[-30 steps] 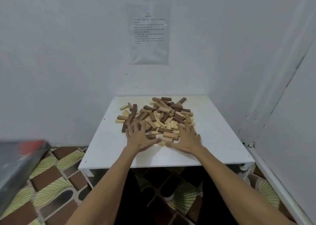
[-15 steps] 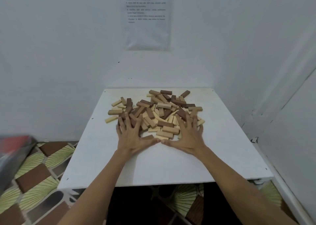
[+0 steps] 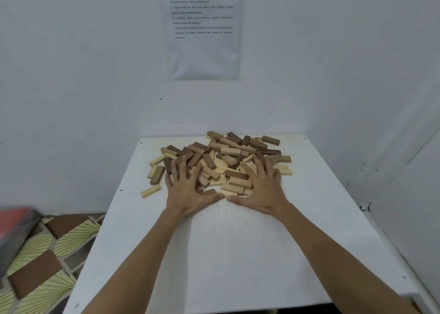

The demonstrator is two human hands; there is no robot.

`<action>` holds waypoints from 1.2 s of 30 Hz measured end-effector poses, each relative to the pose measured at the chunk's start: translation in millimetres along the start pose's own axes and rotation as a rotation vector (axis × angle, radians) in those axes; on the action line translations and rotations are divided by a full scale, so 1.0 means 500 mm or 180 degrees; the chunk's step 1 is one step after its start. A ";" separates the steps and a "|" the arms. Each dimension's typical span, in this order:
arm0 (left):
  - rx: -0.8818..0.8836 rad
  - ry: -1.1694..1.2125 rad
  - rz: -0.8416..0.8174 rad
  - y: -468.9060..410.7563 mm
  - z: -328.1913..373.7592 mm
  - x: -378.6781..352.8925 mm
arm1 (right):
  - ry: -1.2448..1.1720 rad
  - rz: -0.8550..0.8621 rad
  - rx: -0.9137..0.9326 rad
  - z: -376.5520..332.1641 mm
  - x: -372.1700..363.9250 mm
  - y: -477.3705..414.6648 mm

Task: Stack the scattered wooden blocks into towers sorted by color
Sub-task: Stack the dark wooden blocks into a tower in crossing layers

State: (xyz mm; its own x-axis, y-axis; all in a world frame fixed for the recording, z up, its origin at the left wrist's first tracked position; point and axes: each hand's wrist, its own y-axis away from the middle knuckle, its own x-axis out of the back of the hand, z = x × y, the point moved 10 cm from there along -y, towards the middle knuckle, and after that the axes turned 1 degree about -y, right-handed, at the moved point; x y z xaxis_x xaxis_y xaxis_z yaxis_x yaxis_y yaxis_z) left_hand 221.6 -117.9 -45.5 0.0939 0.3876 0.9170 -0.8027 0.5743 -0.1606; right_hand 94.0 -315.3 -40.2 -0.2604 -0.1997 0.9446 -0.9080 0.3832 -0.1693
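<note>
Wooden blocks (image 3: 223, 161) lie in one loose heap on the far half of a white surface (image 3: 214, 254), close to the wall behind it. They are long, narrow bars with flat sides and sharp edges, all of about the same shape. Three colours show: a pale cream, a middle tan and a dark brown. The colours are mixed through the whole heap. The blocks point in many directions, and in the middle many rest on top of others or cross them. At the edges they lie flat on the surface. One pale block (image 3: 150, 191) lies alone at the near left, a little apart from the heap. A dark brown block (image 3: 157, 178) lies just behind it. At the far right corner of the heap a tan block (image 3: 270, 140) sticks out to the side.

Both hands lie on the near edge of the heap, palms down. The left hand (image 3: 188, 192) is flat with its fingers (image 3: 183, 168) spread wide over brown blocks, and it grips nothing. The right hand (image 3: 259, 192) is also flat and spread, its fingers (image 3: 258, 168) over pale and tan blocks, and it too holds nothing. The two thumbs point toward each other on the surface, near but apart.

A printed sheet (image 3: 204, 27) hangs on the wall above. At the left, a tiled floor (image 3: 47, 254) with brown and pale green patterns shows beside the surface.
</note>
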 end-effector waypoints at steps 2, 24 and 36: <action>0.0045 0.0060 0.0009 -0.016 -0.012 -0.002 | 0.0036 0.0020 0.0047 -0.001 -0.005 -0.021; -0.0437 -0.0194 0.0596 -0.096 -0.014 0.028 | -0.0016 0.0145 -0.0039 0.004 0.010 -0.104; 0.0084 -0.0645 0.0790 -0.055 -0.049 0.056 | -0.0450 0.0420 -0.1386 0.220 0.053 -0.087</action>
State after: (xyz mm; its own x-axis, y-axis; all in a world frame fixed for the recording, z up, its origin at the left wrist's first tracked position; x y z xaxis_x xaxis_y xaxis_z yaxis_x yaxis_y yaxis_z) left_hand 260.7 -105.0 -24.5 -0.2239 0.3605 0.9055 -0.8016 0.4603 -0.3815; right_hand 90.4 -436.7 -38.6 -0.4338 -0.2331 0.8704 -0.6501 0.7498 -0.1232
